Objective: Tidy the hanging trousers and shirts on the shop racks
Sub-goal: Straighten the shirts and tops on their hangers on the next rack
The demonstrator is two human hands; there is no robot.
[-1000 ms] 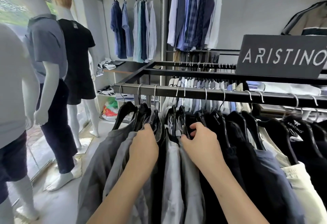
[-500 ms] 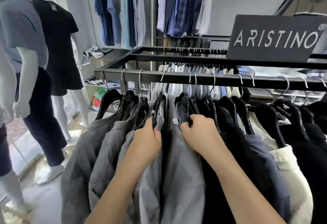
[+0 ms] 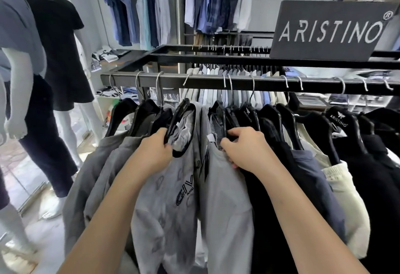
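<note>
Two hands worked the near rack rail, a dark bar that ran 9 to 3 o'clock across the frame w/ black hangers on silver hooks. Left hand gripped the black hanger of a grey printed shirt, fingers curled round its shoulder arm; that hanger sat tilted, its hook leaning toward 1 o'clock up to the rail. The shirt was light grey, dark lettering on the chest, and hung w/ its long axis 12 to 6. Right hand was curled over the collar area of a plain grey shirt just at 3 o'clock of the printed one, fingers pinching fabric and the dark hangers there; exactly which hanger, couldn't tell. A gap showed between the two grey shirts.

At 9 o'clock of the left hand hung darker grey garments. At 3 o'clock of the right hand: black, navy and cream garments, all hanging 12 to 6.

Toward 1 o'clock an ARISTINO sign stood on the upper bar. At 12 o'clock blue and white shirts hung on wall racks. At 9 o'clock stood mannequins in dark clothes.
</note>
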